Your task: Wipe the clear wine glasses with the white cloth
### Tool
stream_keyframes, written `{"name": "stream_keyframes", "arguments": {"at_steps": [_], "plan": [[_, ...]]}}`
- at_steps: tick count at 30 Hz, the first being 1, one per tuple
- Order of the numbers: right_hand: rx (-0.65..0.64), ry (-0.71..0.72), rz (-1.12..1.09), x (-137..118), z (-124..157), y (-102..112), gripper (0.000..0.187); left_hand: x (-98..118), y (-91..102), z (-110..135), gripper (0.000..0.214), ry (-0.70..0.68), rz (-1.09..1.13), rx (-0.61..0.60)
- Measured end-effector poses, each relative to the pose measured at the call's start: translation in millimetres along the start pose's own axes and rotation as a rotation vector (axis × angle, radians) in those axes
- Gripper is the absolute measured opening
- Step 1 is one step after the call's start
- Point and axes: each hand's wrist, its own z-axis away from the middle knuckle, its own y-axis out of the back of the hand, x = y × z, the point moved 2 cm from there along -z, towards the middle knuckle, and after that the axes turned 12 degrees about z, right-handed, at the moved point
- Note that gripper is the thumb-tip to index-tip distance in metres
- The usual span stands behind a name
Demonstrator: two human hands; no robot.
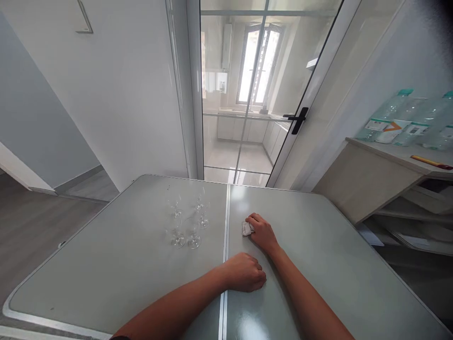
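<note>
R hand (262, 232) fingers curled narrow round a folded white cloth (246, 229), just R of ctr frame on the tabletop (106, 255); L hand (247, 272) in a loose fist just below, can't tell if anything's inside. Five stemmed glasses (194, 242) stand grouped L of ctr, neither hand touching. Work's prob. under way w/ cloth; amt done vs. left unclear.

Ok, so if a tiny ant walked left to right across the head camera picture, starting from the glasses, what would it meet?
Clear stemmed glasses → long silver metal strip → small white folded cloth → bare right hand → black door handle → clear plastic bottles with green caps.
</note>
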Motion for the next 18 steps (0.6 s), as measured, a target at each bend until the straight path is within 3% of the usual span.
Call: {"name": "stream_keyframes", "arguments": {"at_steps": [7, 12, 15, 18], "plan": [[-0.009, -0.022, -0.079, -1, 4, -3, 0.045, 1, 2.4, 0, 0.027, -0.016, 0.016, 0.055], [0.116, -0.134, -0.528, -14, -19, 2, 0.042, 3, 17.3, 4, 0.036, 0.012, 0.008, 0.286], [-0.045, -0.074, -0.828, -44, -50, 1, 0.044, 5, 21.3, 6, 0.041, -0.019, 0.002, 0.371], [-0.340, 0.002, -1.053, -84, -79, -11, 0.073, 7, 18.0, 6, 0.040, -0.112, 0.027, 0.329]]}}
